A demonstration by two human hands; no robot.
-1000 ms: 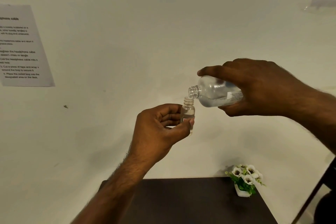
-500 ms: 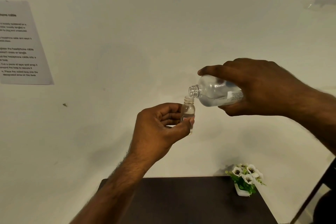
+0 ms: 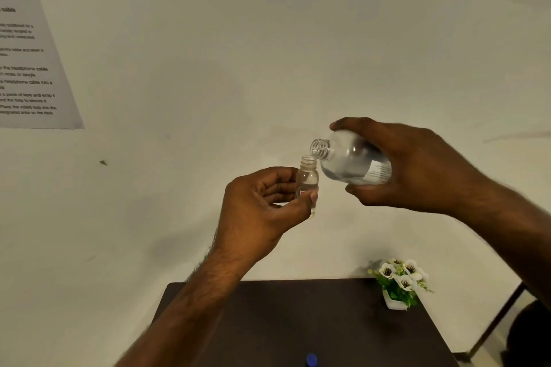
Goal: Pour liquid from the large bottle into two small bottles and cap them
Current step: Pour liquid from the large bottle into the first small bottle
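Note:
My right hand (image 3: 414, 167) grips the large clear bottle (image 3: 351, 162), tipped on its side with its open neck pointing left. Clear liquid lies along its lower side. Its mouth sits just above and to the right of the open mouth of a small clear bottle (image 3: 307, 177). My left hand (image 3: 262, 208) holds that small bottle upright between thumb and fingers, well above the table. A little liquid shows inside the small bottle. A blue cap (image 3: 311, 360) lies on the dark table at the bottom edge. The second small bottle is out of view.
A dark brown table (image 3: 298, 322) stands below against a white wall. A small white pot of white flowers (image 3: 399, 283) sits at its back right corner. A printed sheet (image 3: 29, 62) hangs on the wall at left. A dark chair frame (image 3: 501, 319) is at right.
The view has tilted down slightly, bringing more of the table and the blue cap into sight. Both hands hold the same pose, with the large bottle tipped a touch further over the small one.

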